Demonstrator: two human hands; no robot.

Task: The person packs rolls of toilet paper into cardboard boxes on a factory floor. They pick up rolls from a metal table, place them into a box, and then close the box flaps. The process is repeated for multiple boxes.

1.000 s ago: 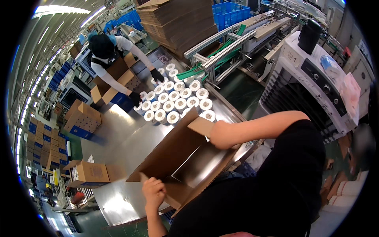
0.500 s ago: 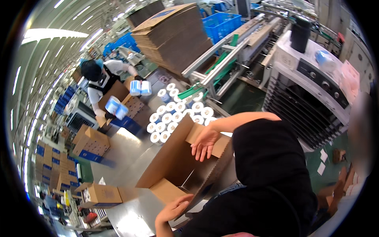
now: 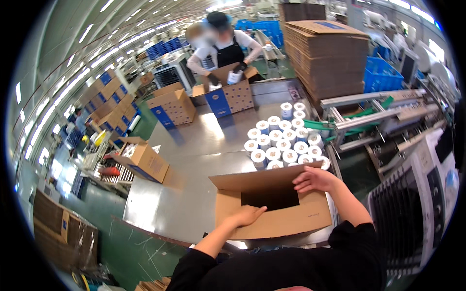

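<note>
An open cardboard box (image 3: 276,220) stands upright on the metal table (image 3: 189,167) right in front of me. Its far flap sticks up, and the near flap folds outward toward me. My left hand (image 3: 248,215) lies on the near left rim, fingers stretched over the opening. At the far right corner, my right hand (image 3: 314,179) touches the side flap with its fingers spread. Inside the box it is dark, so I cannot make out the bottom. Just beyond the far flap, several white and blue rolls (image 3: 283,144) stand upright in a cluster.
Across the table a co-worker (image 3: 230,48) handles a roll at a patterned box (image 3: 230,99). Two more boxes, one open (image 3: 145,160) and one patterned (image 3: 172,106), stand at left. Flat cardboard stacks (image 3: 325,58), a metal conveyor (image 3: 374,104) and an air cooler (image 3: 407,208) line the right.
My view has swung and levelled. Both my hands have shifted along the box rim, and the near flap now leans outward. The co-worker's hands have lowered from above the patterned box into its opening.
</note>
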